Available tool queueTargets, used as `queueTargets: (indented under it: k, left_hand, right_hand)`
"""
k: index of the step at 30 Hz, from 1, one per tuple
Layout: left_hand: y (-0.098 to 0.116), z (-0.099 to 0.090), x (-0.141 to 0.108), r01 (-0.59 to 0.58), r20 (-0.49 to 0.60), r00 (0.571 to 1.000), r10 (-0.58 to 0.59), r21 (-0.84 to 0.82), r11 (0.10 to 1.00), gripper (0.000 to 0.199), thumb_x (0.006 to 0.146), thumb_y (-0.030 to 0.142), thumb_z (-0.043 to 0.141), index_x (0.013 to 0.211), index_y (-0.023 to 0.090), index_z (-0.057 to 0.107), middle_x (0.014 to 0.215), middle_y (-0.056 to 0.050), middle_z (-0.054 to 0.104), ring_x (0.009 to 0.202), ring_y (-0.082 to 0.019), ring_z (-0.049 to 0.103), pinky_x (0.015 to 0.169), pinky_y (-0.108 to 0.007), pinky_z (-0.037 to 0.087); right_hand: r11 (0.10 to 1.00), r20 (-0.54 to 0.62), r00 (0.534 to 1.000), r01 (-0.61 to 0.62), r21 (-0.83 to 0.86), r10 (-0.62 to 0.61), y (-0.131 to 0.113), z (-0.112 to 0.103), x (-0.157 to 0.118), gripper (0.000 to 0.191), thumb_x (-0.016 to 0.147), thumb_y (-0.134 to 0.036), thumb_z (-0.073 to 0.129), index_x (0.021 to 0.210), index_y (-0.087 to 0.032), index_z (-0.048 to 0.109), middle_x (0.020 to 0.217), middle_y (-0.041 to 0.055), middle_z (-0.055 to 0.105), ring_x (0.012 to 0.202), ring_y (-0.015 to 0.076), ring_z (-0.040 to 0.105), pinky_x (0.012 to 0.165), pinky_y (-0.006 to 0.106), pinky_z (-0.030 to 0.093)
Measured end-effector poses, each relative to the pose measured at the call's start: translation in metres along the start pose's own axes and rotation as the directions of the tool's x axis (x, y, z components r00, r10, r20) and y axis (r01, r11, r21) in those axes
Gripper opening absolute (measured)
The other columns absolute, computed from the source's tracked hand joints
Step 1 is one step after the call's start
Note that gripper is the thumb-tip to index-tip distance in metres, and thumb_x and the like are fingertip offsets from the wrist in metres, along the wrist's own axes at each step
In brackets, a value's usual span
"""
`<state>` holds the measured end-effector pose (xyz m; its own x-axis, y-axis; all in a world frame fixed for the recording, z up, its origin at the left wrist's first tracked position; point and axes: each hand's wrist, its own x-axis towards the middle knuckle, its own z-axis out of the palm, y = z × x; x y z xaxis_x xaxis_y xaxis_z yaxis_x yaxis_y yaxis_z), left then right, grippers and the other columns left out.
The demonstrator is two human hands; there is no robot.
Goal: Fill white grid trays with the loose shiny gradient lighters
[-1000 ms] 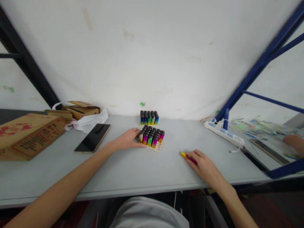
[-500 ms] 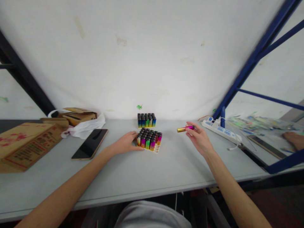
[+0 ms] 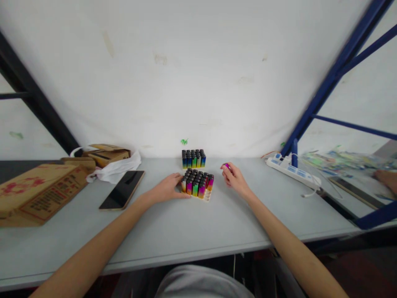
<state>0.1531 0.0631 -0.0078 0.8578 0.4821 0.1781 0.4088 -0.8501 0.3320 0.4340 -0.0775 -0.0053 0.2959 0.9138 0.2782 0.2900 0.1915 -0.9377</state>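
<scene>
Several colourful lighters with black tops [image 3: 195, 184] stand upright in a pale tray [image 3: 207, 195], whose right front part shows unfilled slots. My left hand [image 3: 170, 188] rests at the tray's left side, thumb along the front edge and fingers behind, gripping it. To the right of the tray, my right hand [image 3: 233, 177] is closed around a purple lighter [image 3: 227, 166], mostly hidden by the fingers. A second group of blue-green and yellow lighters [image 3: 194, 159] stands behind, near the wall.
A black phone [image 3: 123, 189], a white plastic bag [image 3: 119, 167] and cardboard boxes [image 3: 40, 190] lie on the left. On the right are a white power strip [image 3: 293, 171] and a blue metal frame [image 3: 322, 82]. Beyond it, a person's hand [image 3: 386, 180] shows near another phone.
My right hand has moved left toward the tray, and the lighter in it has turned so that only a small purple part shows. My left hand stays at the tray.
</scene>
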Motion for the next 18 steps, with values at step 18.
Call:
queueTargets:
  k: [18]
  left_hand:
    - [0.005, -0.004, 0.0, 0.017, -0.025, 1.0, -0.018, -0.031, 0.999, 0.066, 0.069, 0.078, 0.071, 0.096, 0.018, 0.069, 0.1, -0.011, 0.071, 0.096, -0.032, 0.065, 0.091, -0.041, 0.054]
  right_hand:
    - [0.923, -0.184, 0.98, -0.001, -0.384, -0.075, 0.005, 0.015, -0.013, 0.037, 0.086, -0.047, 0.045, 0.059, -0.023, 0.039, 0.054, -0.0038, 0.036, 0.057, 0.0132, 0.036, 0.056, 0.028, 0.023]
